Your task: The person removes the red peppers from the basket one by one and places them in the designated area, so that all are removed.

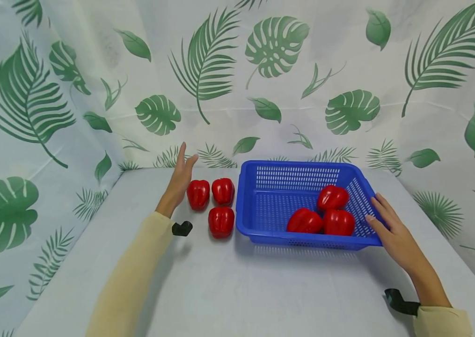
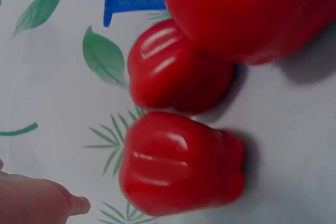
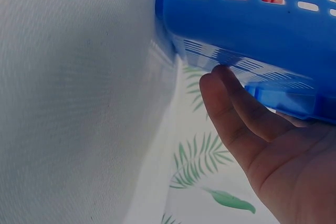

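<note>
In the head view my left hand [image 1: 179, 180] is raised beside the loose red bell peppers, fingers extended, holding nothing. Nearest to it is a glossy red bell pepper [image 1: 198, 195]. Another bell pepper [image 1: 222, 191] stands to its right, and a third bell pepper [image 1: 221, 222] lies in front. My right hand [image 1: 397, 238] holds the right rim of a blue plastic basket [image 1: 243, 196], thumb over the edge. In the right wrist view its fingers [image 3: 223, 103] reach along the outer wall below the rim. Three red bell peppers [image 1: 339, 222] sit in the basket's right half.
A pale cloth covers the table [image 1: 262, 290]. Behind it hangs a white curtain [image 1: 220, 56] with green leaf prints, which also closes off both sides. Dark straps sit at both wrists. The basket stands right beside the loose peppers.
</note>
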A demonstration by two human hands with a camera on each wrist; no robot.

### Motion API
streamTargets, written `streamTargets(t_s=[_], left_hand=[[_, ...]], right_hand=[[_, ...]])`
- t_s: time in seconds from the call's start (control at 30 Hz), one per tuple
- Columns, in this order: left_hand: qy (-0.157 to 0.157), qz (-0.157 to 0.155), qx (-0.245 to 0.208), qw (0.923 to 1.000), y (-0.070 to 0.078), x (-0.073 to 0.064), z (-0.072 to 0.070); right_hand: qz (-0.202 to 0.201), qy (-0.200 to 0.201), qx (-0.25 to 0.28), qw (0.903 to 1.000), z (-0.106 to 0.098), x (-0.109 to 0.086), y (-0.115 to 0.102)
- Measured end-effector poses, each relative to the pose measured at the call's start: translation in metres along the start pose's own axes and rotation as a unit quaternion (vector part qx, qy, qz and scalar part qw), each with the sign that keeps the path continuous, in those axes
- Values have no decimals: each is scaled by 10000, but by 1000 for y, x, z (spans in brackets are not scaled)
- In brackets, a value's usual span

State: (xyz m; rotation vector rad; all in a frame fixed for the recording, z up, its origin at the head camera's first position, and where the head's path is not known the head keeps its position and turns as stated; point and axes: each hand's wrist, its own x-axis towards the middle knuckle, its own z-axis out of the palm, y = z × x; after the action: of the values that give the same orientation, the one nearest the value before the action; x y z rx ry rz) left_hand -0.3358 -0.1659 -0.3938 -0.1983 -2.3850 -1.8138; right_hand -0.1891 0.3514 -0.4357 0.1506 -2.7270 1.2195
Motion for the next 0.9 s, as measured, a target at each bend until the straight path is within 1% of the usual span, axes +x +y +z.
streamTargets(t_s=[0.13, 0.27, 0.37, 0.53, 0.7, 0.9], left_hand=[[-85, 180, -120, 9997, 10, 2, 10], [-210, 210, -223, 9993, 17, 2, 20], [-321, 236, -413, 9984, 22, 2, 27], [-512, 274, -599, 9965, 31, 4, 41], [-616, 232, -573, 9962, 40, 3, 57], [-742, 401, -572, 9948, 48, 1, 72]], right_hand=[[5, -1, 2, 10000, -1, -1, 1], [19, -7, -3, 10000, -1, -1, 1], [20, -10, 20, 10000, -1, -1, 1], [19, 1, 49, 10000, -1, -1, 2], [36, -30, 29, 10000, -1, -1, 3], [22, -48, 39, 10000, 0, 0, 2]])
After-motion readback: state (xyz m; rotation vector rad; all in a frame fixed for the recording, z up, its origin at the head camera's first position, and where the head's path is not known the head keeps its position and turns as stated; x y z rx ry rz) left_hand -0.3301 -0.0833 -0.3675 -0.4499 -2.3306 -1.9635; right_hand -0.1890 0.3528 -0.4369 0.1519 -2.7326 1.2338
